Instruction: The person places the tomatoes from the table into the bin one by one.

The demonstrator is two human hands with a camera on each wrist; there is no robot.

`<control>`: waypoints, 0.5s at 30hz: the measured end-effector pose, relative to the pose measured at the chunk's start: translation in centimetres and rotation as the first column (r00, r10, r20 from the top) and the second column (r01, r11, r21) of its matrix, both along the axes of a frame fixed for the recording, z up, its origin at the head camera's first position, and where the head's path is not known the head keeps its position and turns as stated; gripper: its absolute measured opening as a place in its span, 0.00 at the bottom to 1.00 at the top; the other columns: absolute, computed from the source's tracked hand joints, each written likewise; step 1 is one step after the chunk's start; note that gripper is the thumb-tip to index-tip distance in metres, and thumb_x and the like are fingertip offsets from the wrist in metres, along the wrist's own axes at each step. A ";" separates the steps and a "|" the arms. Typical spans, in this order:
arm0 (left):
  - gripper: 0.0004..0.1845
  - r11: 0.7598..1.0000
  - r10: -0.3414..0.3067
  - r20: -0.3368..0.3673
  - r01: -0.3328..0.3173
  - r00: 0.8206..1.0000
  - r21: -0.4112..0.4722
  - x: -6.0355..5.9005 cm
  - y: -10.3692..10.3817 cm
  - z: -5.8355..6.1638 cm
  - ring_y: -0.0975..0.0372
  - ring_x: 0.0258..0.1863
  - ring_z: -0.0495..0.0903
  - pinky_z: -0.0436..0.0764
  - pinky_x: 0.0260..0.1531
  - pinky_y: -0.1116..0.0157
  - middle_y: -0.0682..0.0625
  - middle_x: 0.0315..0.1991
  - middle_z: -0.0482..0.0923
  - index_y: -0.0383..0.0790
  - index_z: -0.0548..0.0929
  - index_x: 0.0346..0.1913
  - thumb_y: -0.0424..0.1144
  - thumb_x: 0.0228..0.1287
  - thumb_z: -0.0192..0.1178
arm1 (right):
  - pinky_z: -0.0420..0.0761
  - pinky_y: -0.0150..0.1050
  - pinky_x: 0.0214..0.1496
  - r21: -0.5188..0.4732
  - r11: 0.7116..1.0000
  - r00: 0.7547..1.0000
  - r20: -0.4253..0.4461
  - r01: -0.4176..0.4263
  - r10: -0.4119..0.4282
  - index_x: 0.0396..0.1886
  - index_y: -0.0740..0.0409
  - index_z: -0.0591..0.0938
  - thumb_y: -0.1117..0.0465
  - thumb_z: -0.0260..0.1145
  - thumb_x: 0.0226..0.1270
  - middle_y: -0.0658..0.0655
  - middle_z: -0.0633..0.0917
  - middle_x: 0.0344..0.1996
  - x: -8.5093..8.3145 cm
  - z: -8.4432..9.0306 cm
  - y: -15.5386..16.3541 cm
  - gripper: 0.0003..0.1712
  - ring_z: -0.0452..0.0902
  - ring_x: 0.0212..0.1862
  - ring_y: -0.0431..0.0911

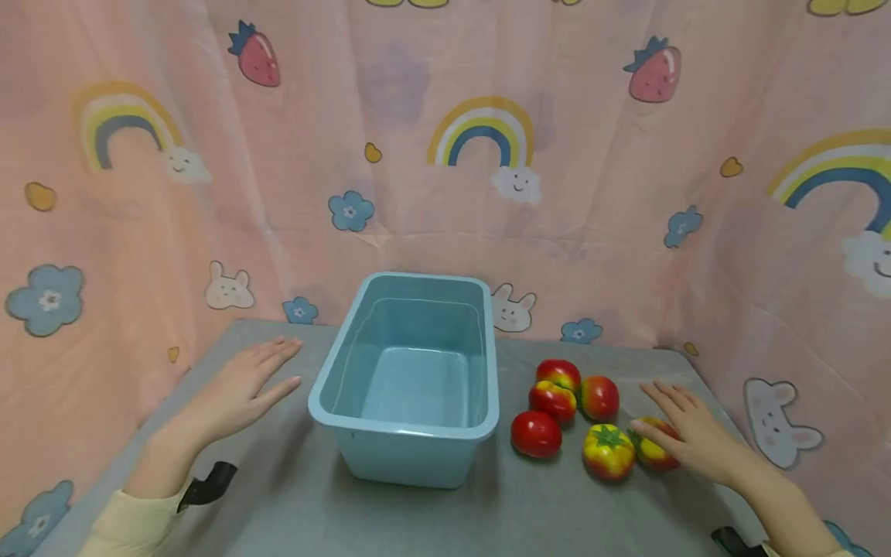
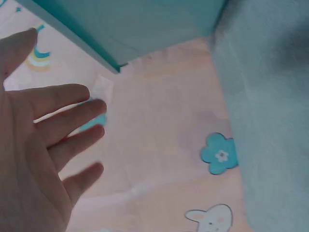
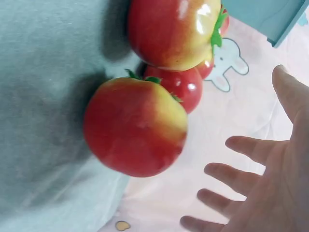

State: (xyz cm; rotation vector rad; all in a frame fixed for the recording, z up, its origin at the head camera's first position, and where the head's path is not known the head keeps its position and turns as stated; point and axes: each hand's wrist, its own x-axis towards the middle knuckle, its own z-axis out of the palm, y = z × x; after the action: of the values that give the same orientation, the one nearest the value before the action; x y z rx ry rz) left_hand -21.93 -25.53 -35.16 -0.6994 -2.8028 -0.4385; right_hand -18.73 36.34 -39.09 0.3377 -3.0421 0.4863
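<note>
Several red-and-yellow tomatoes lie on the grey table to the right of a light blue plastic bin. My right hand (image 1: 703,445) hovers over the rightmost tomato (image 1: 658,459) with its fingers spread; in the right wrist view a gap separates the hand (image 3: 270,179) from that tomato (image 3: 135,128). Beside it sits a yellower tomato (image 1: 609,453) with a green calyx. A plain red one (image 1: 536,435) is closest to the bin (image 1: 404,460). On the bin's left, my left hand (image 1: 240,391) is held above the table with straight fingers, holding nothing.
The bin's rim (image 1: 404,427) stands well above the grey tabletop (image 1: 278,510). Behind and at both sides hangs a pink curtain (image 1: 299,155) printed with rainbows, rabbits and flowers. Black straps (image 1: 209,486) are on both wrists.
</note>
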 end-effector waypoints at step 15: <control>0.32 0.988 -0.123 -0.092 0.131 0.988 0.085 2.3 1.2 2.1 0.54 0.60 0.75 0.78 0.56 0.52 0.50 0.62 0.75 0.47 0.74 0.64 0.55 0.59 0.63 | 0.67 0.72 0.53 -0.023 0.999 0.994 -0.110 -0.027 0.024 0.62 0.70 0.69 0.48 0.69 0.59 0.75 0.70 0.58 1.8 -2.2 1.2 0.40 0.65 0.57 0.70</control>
State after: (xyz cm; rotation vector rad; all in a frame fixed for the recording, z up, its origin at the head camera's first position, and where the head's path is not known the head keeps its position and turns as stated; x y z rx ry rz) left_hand -19.64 -24.31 -33.08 -0.8591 -2.6492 -0.5416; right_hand -16.93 37.56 -41.30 0.3886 -2.9271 0.4887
